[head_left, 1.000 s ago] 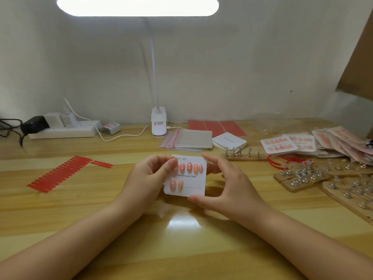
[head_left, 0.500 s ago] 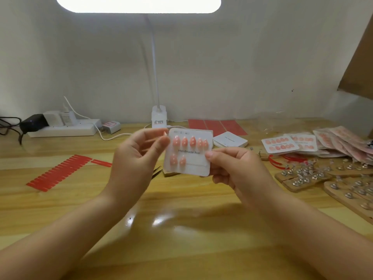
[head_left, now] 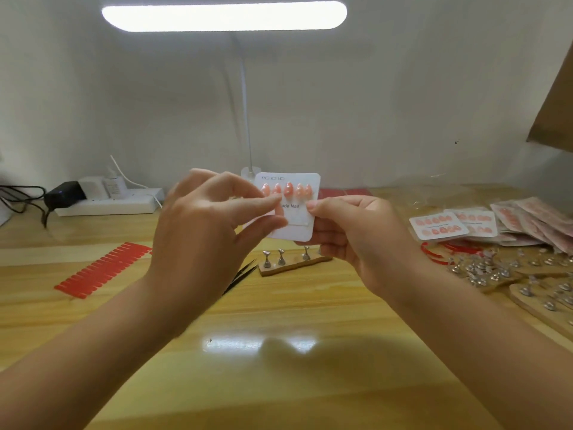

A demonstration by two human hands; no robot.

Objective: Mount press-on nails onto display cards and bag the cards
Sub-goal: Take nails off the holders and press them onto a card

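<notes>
Display card (head_left: 297, 223), five pink nails (head_left: 286, 190) visible: pinched above table (head_left: 279, 383) by left hand (head_left: 204, 231) and right hand (head_left: 353, 234). Bagged cards (head_left: 483, 225): right of card.

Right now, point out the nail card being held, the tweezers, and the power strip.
nail card (head_left: 296, 225): head view, blank lower face.
tweezers (head_left: 248, 268): head view, black tips beside left wrist.
power strip (head_left: 124, 206): head view, white front side.
</notes>
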